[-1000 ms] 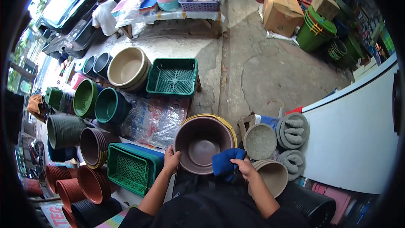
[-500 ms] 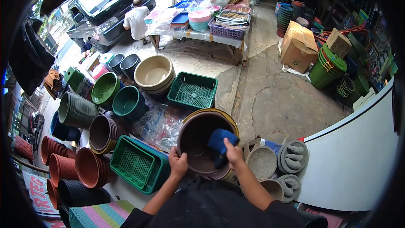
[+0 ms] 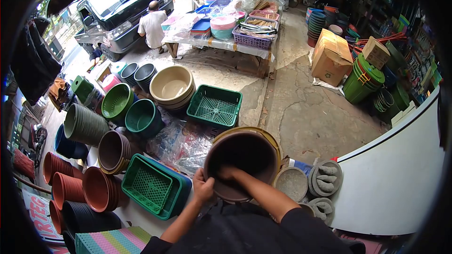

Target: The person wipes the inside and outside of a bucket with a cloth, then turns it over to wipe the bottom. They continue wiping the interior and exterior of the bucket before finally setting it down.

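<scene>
A brown plastic bucket (image 3: 256, 157) stands tilted toward me, its mouth facing up. Around its far side shows the rim of a yellow bucket (image 3: 278, 146). My left hand (image 3: 203, 187) is closed on the brown bucket's left rim, thumb on the near side. My right hand (image 3: 227, 173) reaches down inside the same bucket, near the left part of its inner wall. Its fingers are dark and blurred, so what they hold cannot be made out. No blue cloth shows in the bucket at this moment.
Green baskets (image 3: 214, 106) and nested green tubs (image 3: 155, 186) stand left of the bucket, with stacked terracotta pots (image 3: 101, 188) beyond. Stone mortars (image 3: 291, 183) sit at right beside a white curved panel (image 3: 391, 183). A person (image 3: 153, 26) crouches by a parked vehicle (image 3: 122, 11).
My right hand has moved left and deeper into the bucket, and the blue cloth it held is out of sight. The bucket has shifted slightly right, my left hand still on its rim.
</scene>
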The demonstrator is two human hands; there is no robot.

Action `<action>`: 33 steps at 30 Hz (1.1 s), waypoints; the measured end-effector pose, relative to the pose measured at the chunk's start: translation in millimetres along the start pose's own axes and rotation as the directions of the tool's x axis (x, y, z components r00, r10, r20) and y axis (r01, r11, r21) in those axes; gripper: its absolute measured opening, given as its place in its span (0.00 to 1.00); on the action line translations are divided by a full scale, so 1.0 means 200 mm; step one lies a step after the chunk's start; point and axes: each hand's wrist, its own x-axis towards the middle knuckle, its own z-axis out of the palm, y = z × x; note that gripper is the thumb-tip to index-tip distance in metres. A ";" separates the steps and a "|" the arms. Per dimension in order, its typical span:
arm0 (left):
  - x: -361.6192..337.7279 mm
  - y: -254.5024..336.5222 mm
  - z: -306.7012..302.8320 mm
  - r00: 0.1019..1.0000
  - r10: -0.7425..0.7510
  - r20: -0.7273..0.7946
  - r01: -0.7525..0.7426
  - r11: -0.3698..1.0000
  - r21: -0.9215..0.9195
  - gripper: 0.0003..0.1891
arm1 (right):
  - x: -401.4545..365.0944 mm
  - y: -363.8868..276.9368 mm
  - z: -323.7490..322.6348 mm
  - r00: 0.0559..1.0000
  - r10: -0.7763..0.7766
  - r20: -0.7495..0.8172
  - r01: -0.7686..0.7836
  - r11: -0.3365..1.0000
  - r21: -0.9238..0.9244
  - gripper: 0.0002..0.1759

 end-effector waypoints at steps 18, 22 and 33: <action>0.16 0.13 -0.08 0.996 -0.041 0.085 0.030 0.991 0.130 0.08 | -0.08 0.12 -0.31 0.949 0.131 0.287 0.037 0.856 -0.515 0.20; 0.17 0.14 -0.06 0.995 0.090 -0.037 -0.080 0.975 0.206 0.06 | -0.13 0.09 -0.32 0.953 0.128 0.274 0.024 0.871 -0.491 0.20; 0.06 0.05 0.02 0.999 0.003 -0.036 -0.004 1.000 -0.028 0.07 | 0.14 -0.11 0.02 0.867 0.486 -0.114 -0.003 0.234 0.972 0.27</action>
